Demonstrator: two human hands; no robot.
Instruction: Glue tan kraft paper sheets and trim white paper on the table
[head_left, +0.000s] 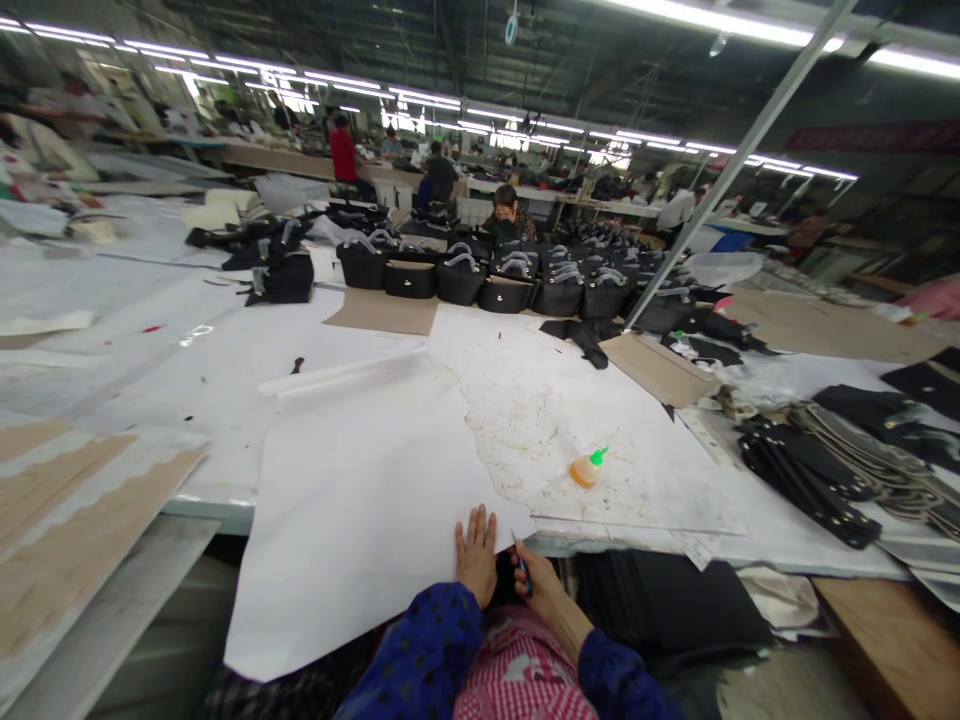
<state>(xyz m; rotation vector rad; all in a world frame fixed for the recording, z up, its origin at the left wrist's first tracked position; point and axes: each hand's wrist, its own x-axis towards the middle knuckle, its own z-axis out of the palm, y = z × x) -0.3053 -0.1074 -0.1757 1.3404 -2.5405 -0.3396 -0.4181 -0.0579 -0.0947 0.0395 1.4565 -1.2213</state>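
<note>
My left hand (476, 555) lies flat with spread fingers on a large white sheet (367, 470), near its right corner at the table edge. The sheet has a wavy right edge and a folded strip along its far side, and its lower left part hangs over the table edge. Just right of the sheet's corner, my right hand (540, 580) is closed around what looks like a pair of scissors (523, 572) with dark blue handles. The thin tip points up toward the sheet's edge. Fingers hide much of the handles.
A bottle (585, 470) of amber liquid with a green nozzle stands on a stained white sheet (525, 400). Rows of black handbags (457, 275) line the far side. Black strap-like pieces (802, 480) are stacked right. A slanted metal pole (735, 165) rises there. Co-workers sit beyond.
</note>
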